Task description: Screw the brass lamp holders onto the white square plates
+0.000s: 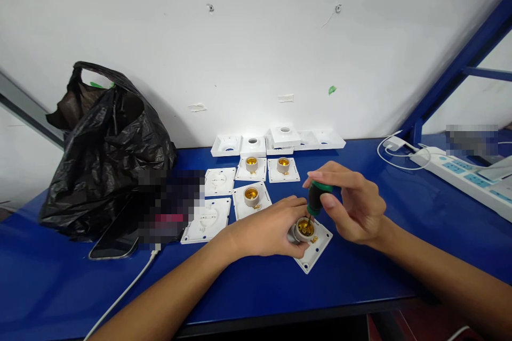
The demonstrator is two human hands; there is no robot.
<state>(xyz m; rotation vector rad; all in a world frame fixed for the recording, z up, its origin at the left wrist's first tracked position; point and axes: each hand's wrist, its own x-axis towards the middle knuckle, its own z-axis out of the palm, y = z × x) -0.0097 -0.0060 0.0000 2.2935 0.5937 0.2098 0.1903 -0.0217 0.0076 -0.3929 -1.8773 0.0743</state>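
Note:
A screwdriver [316, 197] with a short green and black handle is in my right hand [352, 202], its fingers and thumb closed around the grip. The shaft points down into a brass-lined lamp socket [305, 228] on a white square base plate [320, 242]. My left hand [276, 226] wraps round the socket from the left and steadies it on the blue table. Behind my hands stand base plates with sockets: one plate [251, 198] close by, two others [251, 165] [284, 166] farther back. Two plates without sockets [207, 221] [220, 181] lie to the left.
White square covers [253, 146] line the wall. A black plastic bag [108, 154] stands at left, beside a phone [116, 234] and a white cable [138, 279]. A power strip [468, 176] with a charger lies at right. The blue table's front edge [304, 310] runs below my hands.

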